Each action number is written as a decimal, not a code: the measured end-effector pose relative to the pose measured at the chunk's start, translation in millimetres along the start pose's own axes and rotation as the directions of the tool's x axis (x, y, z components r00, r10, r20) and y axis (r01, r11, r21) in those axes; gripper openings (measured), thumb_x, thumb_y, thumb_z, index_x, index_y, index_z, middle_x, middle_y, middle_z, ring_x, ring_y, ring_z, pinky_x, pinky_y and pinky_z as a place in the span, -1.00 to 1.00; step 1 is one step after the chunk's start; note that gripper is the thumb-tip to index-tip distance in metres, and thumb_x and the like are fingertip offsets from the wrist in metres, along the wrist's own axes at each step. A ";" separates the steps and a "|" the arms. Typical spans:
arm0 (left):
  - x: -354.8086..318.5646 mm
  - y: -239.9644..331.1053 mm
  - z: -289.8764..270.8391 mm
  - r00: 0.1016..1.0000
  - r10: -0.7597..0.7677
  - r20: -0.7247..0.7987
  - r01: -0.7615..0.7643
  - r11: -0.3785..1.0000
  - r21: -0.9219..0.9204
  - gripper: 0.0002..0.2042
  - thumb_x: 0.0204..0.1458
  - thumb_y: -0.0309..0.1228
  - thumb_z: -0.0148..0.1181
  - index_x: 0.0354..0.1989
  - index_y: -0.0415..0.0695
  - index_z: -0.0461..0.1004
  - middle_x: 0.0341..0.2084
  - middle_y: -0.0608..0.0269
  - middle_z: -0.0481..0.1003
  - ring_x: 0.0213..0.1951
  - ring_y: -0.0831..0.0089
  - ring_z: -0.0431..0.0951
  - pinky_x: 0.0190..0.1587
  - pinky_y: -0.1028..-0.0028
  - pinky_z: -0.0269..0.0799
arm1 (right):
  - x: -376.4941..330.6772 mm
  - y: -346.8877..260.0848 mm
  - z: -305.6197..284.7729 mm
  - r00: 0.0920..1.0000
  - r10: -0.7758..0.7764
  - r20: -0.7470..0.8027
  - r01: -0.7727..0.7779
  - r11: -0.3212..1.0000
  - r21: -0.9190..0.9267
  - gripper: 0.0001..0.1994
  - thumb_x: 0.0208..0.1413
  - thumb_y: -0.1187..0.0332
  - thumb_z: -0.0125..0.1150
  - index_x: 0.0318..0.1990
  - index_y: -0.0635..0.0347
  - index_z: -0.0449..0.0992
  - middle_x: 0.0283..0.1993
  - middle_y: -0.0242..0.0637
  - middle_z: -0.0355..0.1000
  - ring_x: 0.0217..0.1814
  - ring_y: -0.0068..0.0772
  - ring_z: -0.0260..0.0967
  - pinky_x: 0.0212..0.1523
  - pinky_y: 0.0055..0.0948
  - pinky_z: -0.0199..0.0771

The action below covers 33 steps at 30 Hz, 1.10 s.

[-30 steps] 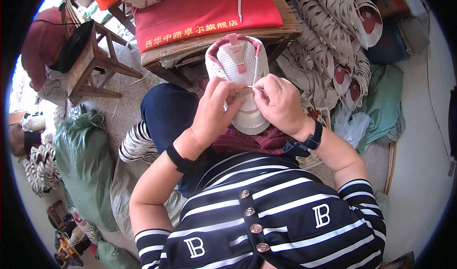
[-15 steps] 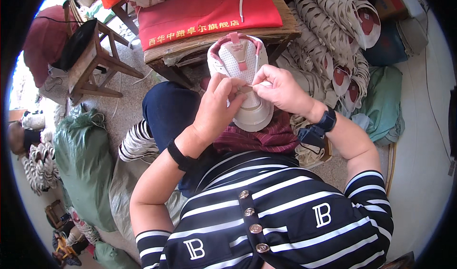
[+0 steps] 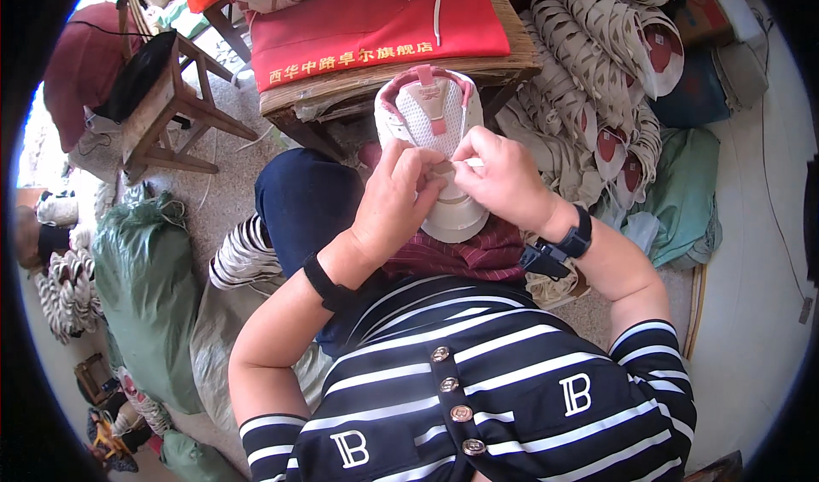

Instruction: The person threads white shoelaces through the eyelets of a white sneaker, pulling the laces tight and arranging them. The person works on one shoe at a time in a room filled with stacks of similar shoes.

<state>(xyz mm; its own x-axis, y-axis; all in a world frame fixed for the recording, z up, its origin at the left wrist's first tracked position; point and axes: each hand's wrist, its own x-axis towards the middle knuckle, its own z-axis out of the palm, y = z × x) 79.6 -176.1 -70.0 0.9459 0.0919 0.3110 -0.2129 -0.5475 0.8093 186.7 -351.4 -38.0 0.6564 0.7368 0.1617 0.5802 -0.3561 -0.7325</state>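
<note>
A white shoe upper (image 3: 456, 220) with pink trim rests over my lap, its rounded toe toward me and its heel opening away. My left hand (image 3: 384, 196) is closed at the left of the lacing area, thumb and fingers in a pinch. From the right, my right hand (image 3: 508, 179) pinches beside it, the fingertips of both hands almost meeting. A pale shoelace (image 3: 450, 165) is partly visible between the fingertips; the rest is hidden by my fingers. The mesh tongue (image 3: 418, 117) with its pink tab lies beyond my hands.
Ahead stands a wooden table (image 3: 294, 107) with a red cloth (image 3: 375, 30) and more uppers. Stacked shoe uppers (image 3: 589, 47) fill the far right, above a green bag (image 3: 682, 183). On the left are a wooden stool (image 3: 166, 111) and a large green sack (image 3: 145, 286).
Both hands stay at the lacing area, fingertips closer together. My right hand has shifted slightly down and left, and its wrist is lower. The upper appears slightly lower in view.
</note>
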 end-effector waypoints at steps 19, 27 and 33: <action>4.2 0.5 -6.5 1.000 0.002 0.007 -0.002 0.998 0.068 -0.62 0.00 -0.51 0.42 -0.01 -0.18 0.44 -0.18 0.07 0.38 -0.28 0.21 0.57 -0.21 0.29 0.55 | 5.9 -9.1 -6.0 0.991 -0.130 0.031 0.134 0.960 -0.247 -0.92 0.17 0.48 0.28 -0.22 0.22 0.51 -0.33 -0.27 0.56 -0.38 -0.31 0.54 -0.32 -0.38 0.52; -3.5 1.2 -5.7 0.999 -0.048 0.023 0.050 0.996 -0.071 -0.65 0.03 -0.49 0.38 -0.01 -0.16 0.43 -0.11 -0.02 0.37 -0.19 -0.05 0.58 -0.14 0.16 0.57 | 16.1 6.6 -23.2 0.944 0.170 0.284 -0.243 0.938 0.248 -0.91 0.25 0.43 0.29 -0.18 0.24 0.53 -0.28 -0.45 0.50 -0.27 -0.69 0.40 -0.25 -0.55 0.44; -2.4 0.9 -2.5 0.999 -0.044 -0.005 0.043 0.997 -0.061 -0.63 0.02 -0.50 0.39 0.00 -0.15 0.43 -0.12 0.00 0.38 -0.21 -0.01 0.58 -0.16 0.17 0.56 | 1.5 4.3 -1.1 0.982 -0.186 -0.013 0.182 0.971 -0.156 -0.86 0.19 0.45 0.33 -0.17 0.25 0.51 -0.28 -0.17 0.53 -0.30 -0.31 0.54 -0.24 -0.40 0.54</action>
<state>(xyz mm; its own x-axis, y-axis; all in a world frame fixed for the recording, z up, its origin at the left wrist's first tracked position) 76.5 -174.7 -68.7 0.9532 0.1196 0.2778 -0.1864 -0.4910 0.8510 190.6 -352.4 -40.2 0.5429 0.7829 0.3038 0.7579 -0.3009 -0.5788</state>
